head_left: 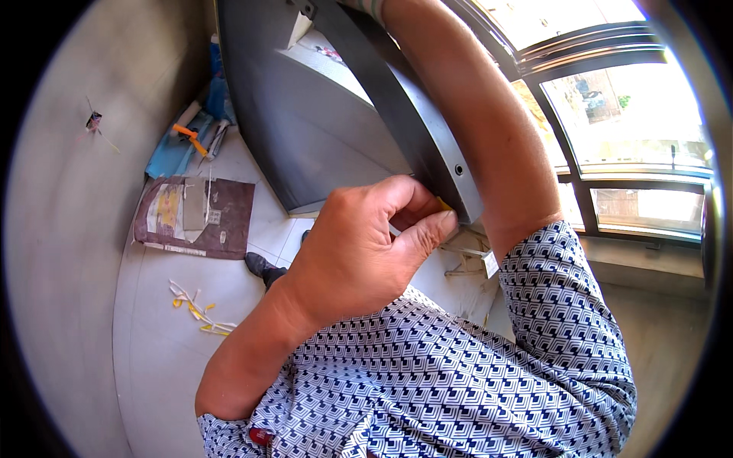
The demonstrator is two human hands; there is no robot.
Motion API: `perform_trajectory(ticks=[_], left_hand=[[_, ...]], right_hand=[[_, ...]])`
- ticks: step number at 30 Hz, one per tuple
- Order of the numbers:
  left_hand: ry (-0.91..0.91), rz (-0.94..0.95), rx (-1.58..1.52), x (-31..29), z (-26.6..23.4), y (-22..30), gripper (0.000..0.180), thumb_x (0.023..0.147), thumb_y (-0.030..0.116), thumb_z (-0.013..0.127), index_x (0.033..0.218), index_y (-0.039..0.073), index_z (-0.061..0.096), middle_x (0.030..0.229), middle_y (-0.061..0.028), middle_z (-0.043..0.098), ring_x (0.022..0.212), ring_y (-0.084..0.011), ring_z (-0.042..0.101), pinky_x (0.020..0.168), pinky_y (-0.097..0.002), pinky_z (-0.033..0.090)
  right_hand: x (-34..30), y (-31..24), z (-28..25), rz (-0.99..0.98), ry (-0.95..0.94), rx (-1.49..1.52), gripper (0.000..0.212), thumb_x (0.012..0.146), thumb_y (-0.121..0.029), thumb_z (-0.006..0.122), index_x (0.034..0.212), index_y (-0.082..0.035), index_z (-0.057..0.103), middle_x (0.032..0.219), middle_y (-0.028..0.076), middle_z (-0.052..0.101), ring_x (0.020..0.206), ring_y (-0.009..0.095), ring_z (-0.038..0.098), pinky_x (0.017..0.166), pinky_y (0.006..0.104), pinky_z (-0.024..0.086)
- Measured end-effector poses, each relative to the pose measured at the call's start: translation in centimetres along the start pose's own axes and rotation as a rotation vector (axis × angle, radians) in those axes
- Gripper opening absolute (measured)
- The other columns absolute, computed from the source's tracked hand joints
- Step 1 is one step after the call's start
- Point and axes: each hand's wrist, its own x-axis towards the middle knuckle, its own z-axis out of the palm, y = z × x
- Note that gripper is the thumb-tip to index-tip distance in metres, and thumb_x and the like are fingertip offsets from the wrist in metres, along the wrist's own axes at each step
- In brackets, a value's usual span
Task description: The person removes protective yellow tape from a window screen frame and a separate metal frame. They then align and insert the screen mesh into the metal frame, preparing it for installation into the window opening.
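From the lower left, my left hand (359, 252) reaches to the lower end of a dark grey metal frame bar (416, 126). Its thumb and forefinger are pinched together there, with a small yellow piece (444, 204) showing between them, perhaps a strip; most of it is hidden. A round hole (459, 169) shows in the bar's side face, just above the fingertips. My right forearm (481, 114) runs up along the bar, and a striped cuff (368, 6) shows at the wrist. The right hand itself lies beyond the top edge.
A large dark grey panel (305, 114) stands behind the bar. On the tiled floor lie yellow and white strips (200, 311), a flattened brown cardboard sheet (229, 221) and an orange-handled tool (189, 137). Dark-framed windows (626, 114) are at right, a grey wall (69, 229) at left.
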Motion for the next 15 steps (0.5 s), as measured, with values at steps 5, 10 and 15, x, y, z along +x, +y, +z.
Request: perform_trajectory(ticks=[5,10,15], left_hand=[[0.065,0.003,0.101,-0.6,0.7,1.2,0.015,0.095,0.011,0.074,0.096,-0.004,0.070,0.082,-0.0053,0.073,0.074,-0.0067,0.066,0.065,-0.0243,0.053],[0.081,0.058,0.248,-0.9,0.9,1.8,0.010,0.094,0.006,0.072,0.094,-0.003,0.069,0.079,-0.0057,0.071,0.072,-0.0067,0.065,0.065,-0.0253,0.053],[0.082,0.165,0.260,-0.2,1.0,1.0,0.004,0.091,0.001,0.071,0.090,-0.002,0.067,0.077,-0.0061,0.070,0.073,-0.0075,0.066,0.067,-0.0257,0.055]], right_hand=[[0.8,1.0,1.0,0.019,0.014,0.075,0.037,0.093,-0.033,0.064,0.082,0.001,0.074,0.065,0.008,0.067,0.060,0.022,0.065,0.062,0.0401,0.052],[0.9,1.2,1.4,0.023,-0.006,0.154,0.036,0.093,-0.032,0.064,0.080,0.000,0.073,0.065,0.007,0.067,0.059,0.020,0.064,0.060,0.0388,0.051],[0.8,1.2,1.0,0.029,-0.012,0.084,0.036,0.092,-0.033,0.064,0.081,-0.001,0.074,0.064,0.007,0.067,0.059,0.021,0.065,0.060,0.0386,0.052]])
